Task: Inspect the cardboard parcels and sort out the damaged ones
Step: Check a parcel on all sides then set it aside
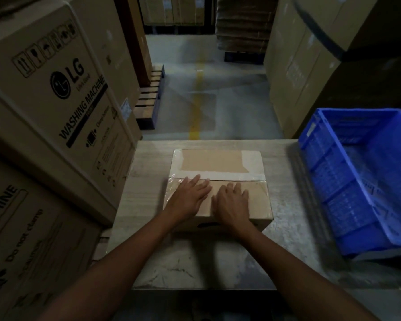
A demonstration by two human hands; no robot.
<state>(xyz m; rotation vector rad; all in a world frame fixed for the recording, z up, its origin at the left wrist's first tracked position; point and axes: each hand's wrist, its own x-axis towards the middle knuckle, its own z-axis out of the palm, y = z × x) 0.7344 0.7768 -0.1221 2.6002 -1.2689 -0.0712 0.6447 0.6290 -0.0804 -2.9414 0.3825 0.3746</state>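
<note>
A brown cardboard parcel [214, 162] lies on the table [285, 200] in front of me, its top sealed with wide clear tape along the middle seam and the edges. My left hand [189, 196] rests flat on the near half of the lid, fingers straight and spread toward the seam. Beside it my right hand [232, 205] lies flat on the same flap, palm down. Neither hand curls round anything. The parcel's near side shows a dark printed mark, partly hidden by my wrists.
A blue plastic crate [347, 181] sits on the table's right end, nothing visible in it. Large washing-machine cartons [51, 93] are stacked close on the left, more big cartons [310, 66] stand on the right. An aisle with a yellow floor line [196, 105] and a pallet [149, 96] lies beyond.
</note>
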